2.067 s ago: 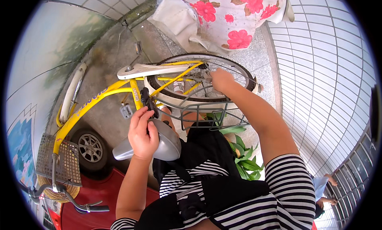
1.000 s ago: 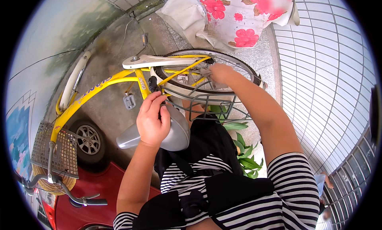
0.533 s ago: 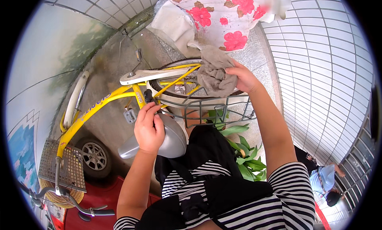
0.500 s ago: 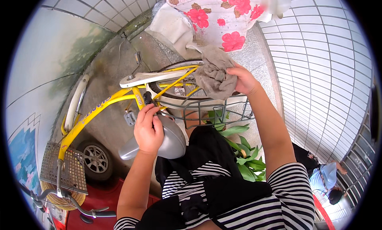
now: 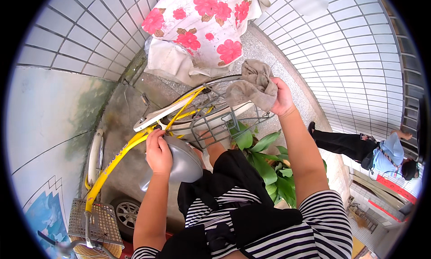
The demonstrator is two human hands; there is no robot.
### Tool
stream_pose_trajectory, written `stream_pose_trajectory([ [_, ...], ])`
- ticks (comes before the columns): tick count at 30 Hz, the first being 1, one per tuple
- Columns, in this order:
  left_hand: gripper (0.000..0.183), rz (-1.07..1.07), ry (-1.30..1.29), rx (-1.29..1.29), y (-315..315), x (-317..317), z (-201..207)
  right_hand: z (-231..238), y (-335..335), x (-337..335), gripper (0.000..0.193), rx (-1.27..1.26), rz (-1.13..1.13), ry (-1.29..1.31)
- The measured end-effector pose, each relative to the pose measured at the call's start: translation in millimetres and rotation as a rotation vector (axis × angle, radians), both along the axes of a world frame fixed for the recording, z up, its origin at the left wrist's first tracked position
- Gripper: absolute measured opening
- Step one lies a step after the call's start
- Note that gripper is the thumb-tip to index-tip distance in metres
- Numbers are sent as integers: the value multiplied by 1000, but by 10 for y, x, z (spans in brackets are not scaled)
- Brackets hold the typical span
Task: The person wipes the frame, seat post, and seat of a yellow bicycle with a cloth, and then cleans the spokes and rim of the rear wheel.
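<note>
My right hand (image 5: 283, 97) is closed on a crumpled grey-brown rag (image 5: 255, 86), which hangs over the far end of the dark wire rack (image 5: 213, 131) behind the saddle. Close to my body is the silver-grey saddle (image 5: 186, 160) of a yellow bicycle (image 5: 117, 156). My left hand (image 5: 159, 153) grips that saddle at its far edge, fingers curled near a black clamp on the frame. Below the rag, the rear wheel with its pale mudguard (image 5: 233, 112) partly shows.
A flowered cloth (image 5: 197, 30) covers something at the far wall. A leafy plant (image 5: 269, 165) grows beside my legs. At left are a wire front basket (image 5: 96, 218) and a car-type wheel (image 5: 128, 214). A person in a blue top (image 5: 387, 156) stands at right, by the tiled wall.
My view has turned, shifting the flowered cloth left and bringing more of the other person into view. The rag has moved right and changed its folds in my right hand. My left hand stays at the saddle.
</note>
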State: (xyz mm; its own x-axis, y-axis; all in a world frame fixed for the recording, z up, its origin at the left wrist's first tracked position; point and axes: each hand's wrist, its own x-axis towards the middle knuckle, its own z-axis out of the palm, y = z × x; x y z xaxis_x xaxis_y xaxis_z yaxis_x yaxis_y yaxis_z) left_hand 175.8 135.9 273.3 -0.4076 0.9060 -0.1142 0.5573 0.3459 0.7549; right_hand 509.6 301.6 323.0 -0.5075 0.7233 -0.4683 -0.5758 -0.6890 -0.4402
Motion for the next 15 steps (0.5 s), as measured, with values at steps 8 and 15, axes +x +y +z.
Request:
stream_pose_trajectory([
  [8,21,-4,-27,2,-15,16,-9,-7,398,128,45,541,393,-1168],
  [15,20,-38,69,32,-20,24,-20,-339,734,-514,35,1325,860,-1204],
])
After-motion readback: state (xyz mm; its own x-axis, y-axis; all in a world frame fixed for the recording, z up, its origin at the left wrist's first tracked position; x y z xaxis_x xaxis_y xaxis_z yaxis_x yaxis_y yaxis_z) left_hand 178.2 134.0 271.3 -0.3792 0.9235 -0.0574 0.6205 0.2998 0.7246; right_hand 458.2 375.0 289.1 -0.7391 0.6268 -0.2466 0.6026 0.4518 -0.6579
